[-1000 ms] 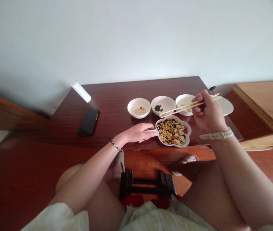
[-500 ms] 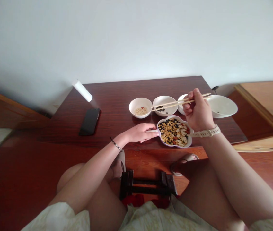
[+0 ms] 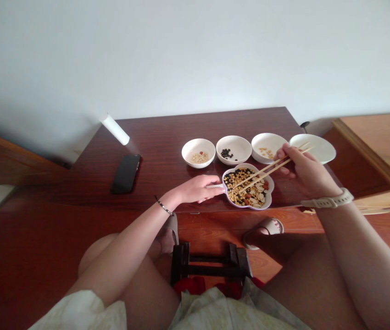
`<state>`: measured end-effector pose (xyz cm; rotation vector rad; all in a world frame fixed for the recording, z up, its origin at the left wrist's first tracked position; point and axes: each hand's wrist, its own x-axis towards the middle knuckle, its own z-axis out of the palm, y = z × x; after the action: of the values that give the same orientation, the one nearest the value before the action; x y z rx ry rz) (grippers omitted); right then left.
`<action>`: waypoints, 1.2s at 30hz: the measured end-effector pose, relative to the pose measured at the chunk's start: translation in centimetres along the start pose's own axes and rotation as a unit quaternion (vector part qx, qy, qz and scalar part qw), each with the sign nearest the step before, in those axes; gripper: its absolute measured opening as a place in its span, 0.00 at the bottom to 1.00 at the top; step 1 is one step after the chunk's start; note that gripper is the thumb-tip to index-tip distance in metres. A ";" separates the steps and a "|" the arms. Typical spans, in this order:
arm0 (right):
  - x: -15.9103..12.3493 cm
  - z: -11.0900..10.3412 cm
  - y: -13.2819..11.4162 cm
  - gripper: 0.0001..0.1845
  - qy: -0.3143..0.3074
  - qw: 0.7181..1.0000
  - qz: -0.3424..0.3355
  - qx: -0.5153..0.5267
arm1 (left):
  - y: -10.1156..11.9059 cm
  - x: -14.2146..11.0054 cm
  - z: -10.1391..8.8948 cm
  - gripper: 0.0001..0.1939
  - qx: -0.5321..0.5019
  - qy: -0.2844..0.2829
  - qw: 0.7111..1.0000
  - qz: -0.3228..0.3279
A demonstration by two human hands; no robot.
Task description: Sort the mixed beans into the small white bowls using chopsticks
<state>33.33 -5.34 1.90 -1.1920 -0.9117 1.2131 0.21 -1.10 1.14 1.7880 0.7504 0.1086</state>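
The wooden chopsticks (image 3: pixel 267 167) sit in the right hand (image 3: pixel 301 172), and their grip is spread slightly, the tips a little apart over the mixed beans and nuts (image 3: pixel 250 199), pinching nothing visible. The mix fills a purple-rimmed dish (image 3: pixel 246 207) just back from the table's (image 3: pixel 195 126) near edge. The left hand (image 3: pixel 195 190) closes on the dish's handle (image 3: pixel 215 186). Just beyond the dish's far rim, three white bowls stand in a row: pale nuts left (image 3: pixel 198 153), black beans middle (image 3: pixel 233 150), pale bits right (image 3: pixel 267 147). A wider white bowl (image 3: pixel 312 147) nearly touches the right one, near the table's right edge. A phone (image 3: pixel 125 174) lies well left.
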 end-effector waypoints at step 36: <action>-0.2 0.2 -0.4 0.23 0.013 0.998 -0.047 -0.043 | -0.2 0.0 0.0 0.22 -0.001 0.001 1.000 0.001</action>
<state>33.14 -5.49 2.36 -1.2177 -0.9977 1.0899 0.12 -1.07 1.02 1.7862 0.7500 0.1117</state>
